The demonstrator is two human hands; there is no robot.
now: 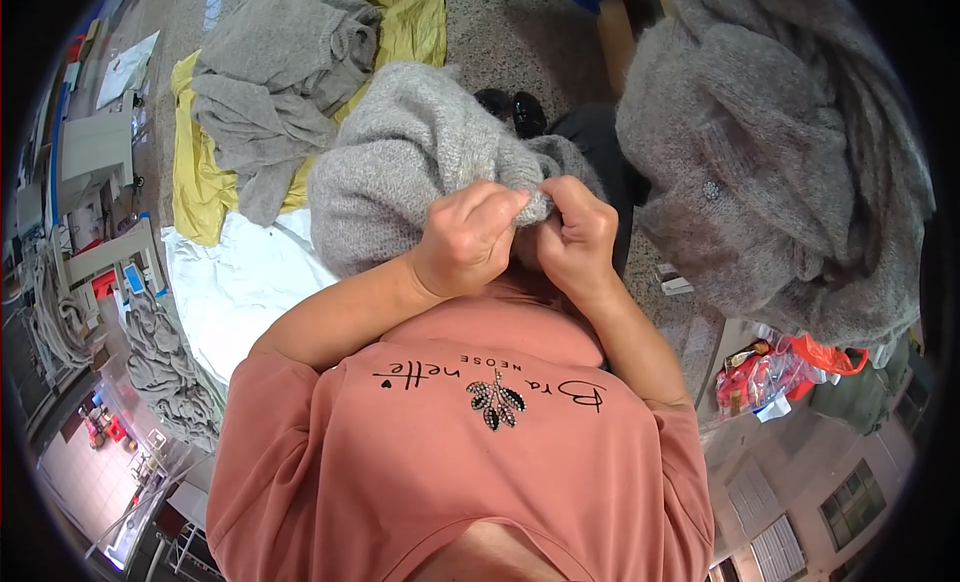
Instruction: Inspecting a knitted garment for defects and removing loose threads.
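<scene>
A light grey knitted garment (385, 172) lies bunched over my lap, its folds falling away to the left. My left hand (466, 238) is closed, with thumb and fingers pinching an edge of the knit. Close beside it, my right hand (576, 230) is also closed and grips the same edge. A short stretch of the knit shows between the two hands. Whether a needle or thread is between the fingertips is too small to tell.
Darker grey knitwear (760, 162) is heaped high at the right. More grey knitwear (275, 72) lies at the far left on a yellow sheet (200, 207), near a white sheet (245, 282). Red and clear plastic bags (770, 377) sit at the lower right. Black shoes (527, 114) show beyond the lap.
</scene>
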